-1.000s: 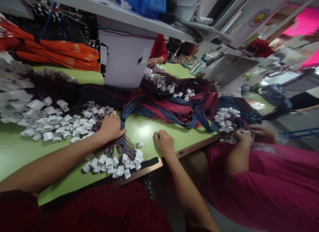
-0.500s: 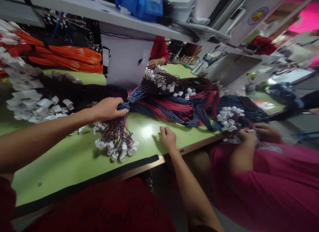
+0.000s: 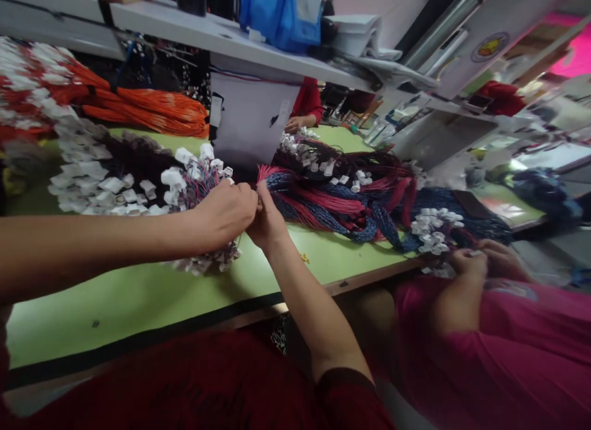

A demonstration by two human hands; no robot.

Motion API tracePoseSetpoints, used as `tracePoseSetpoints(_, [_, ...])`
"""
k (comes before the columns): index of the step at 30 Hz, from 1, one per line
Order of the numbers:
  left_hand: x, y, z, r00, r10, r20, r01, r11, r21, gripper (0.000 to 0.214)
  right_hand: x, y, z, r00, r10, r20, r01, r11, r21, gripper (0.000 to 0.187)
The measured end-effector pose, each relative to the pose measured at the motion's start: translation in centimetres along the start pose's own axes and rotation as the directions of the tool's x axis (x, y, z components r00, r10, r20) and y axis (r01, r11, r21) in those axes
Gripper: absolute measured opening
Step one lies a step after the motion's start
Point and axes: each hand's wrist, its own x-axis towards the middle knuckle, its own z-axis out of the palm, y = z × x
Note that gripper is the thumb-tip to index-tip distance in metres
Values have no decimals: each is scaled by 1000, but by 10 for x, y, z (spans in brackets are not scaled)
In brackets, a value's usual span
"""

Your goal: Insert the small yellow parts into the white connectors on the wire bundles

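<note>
A bundle of thin dark blue and red wires point(image 3: 277, 181) runs across the bench, its white plastic connectors point(image 3: 175, 180) fanned out to the left. My left hand point(image 3: 231, 211) is closed round the bundle just behind those connectors, knuckles up. Right against it, my right hand point(image 3: 268, 223) is closed on the same bundle, thumb raised along the wires. The fingertips of both hands meet and partly hide each other, so any small item between them cannot be made out. More white connectors point(image 3: 207, 260) hang below my left forearm.
A small heap of yellow bits point(image 3: 305, 257) lies on the green bench top point(image 3: 152, 300). Orange wire bundles point(image 3: 152, 113) lie at back left, beneath a shelf point(image 3: 175, 32) holding a blue bin point(image 3: 279, 17). At right, a co-worker's hands point(image 3: 471, 260) handle connectors; another person's hand point(image 3: 300, 123) shows behind.
My right hand has left the bench by the yellow bits and come up to the bundle beside my left hand. My left hand has turned over, and some connectors now point up and left.
</note>
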Motion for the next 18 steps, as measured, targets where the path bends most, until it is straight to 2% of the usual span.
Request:
tracePoseSetpoints(3, [-23, 1, 3, 995, -87, 41, 86, 996, 31, 50, 10, -10, 14, 997, 47, 69, -62, 967, 247, 24])
tracePoseSetpoints(5, [-40, 2, 1, 987, -126, 105, 125, 992, 16, 59, 14, -18, 17, 994, 43, 102, -80, 917, 390, 14])
tracePoseSetpoints(7, [-53, 1, -7, 985, -92, 147, 103, 992, -69, 57, 16, -26, 15, 993, 23, 112, -70, 900, 431, 11])
tracePoseSetpoints(9, [-60, -7, -19, 984, 38, 173, 9, 965, -260, 53, 14, -33, 9, 994, 21, 109, -65, 906, 418, 12])
tracePoseSetpoints(11, [-57, -26, -32, 951, 207, 230, -59, 850, -523, 41, 9, -39, 1, 992, 35, 118, -79, 918, 389, 14])
tracePoseSetpoints(13, [-43, -52, -40, 908, 307, 284, 12, 660, -751, 40, 3, -45, -7, 986, 59, 155, -113, 922, 371, 16])
tracePoseSetpoints(14, [-33, -63, -40, 934, 234, 269, 84, 590, -803, 42, 0, -47, -11, 982, 67, 179, -130, 919, 371, 17])
tracePoseSetpoints(15, [-22, -72, -37, 971, 81, 224, 143, 553, -821, 46, -2, -49, -14, 977, 71, 199, -143, 915, 377, 18])
tracePoseSetpoints(16, [-10, -77, -32, 986, -47, 157, 158, 536, -829, 48, -5, -50, -16, 974, 75, 212, -153, 911, 383, 20])
tracePoseSetpoints(17, [1, -78, -24, 989, -73, 129, 148, 525, -838, 48, -6, -50, -18, 974, 75, 213, -155, 909, 387, 21])
tracePoseSetpoints(18, [10, -75, -15, 994, -40, 98, 105, 487, -867, 47, -8, -50, -19, 976, 72, 204, -148, 910, 388, 21])
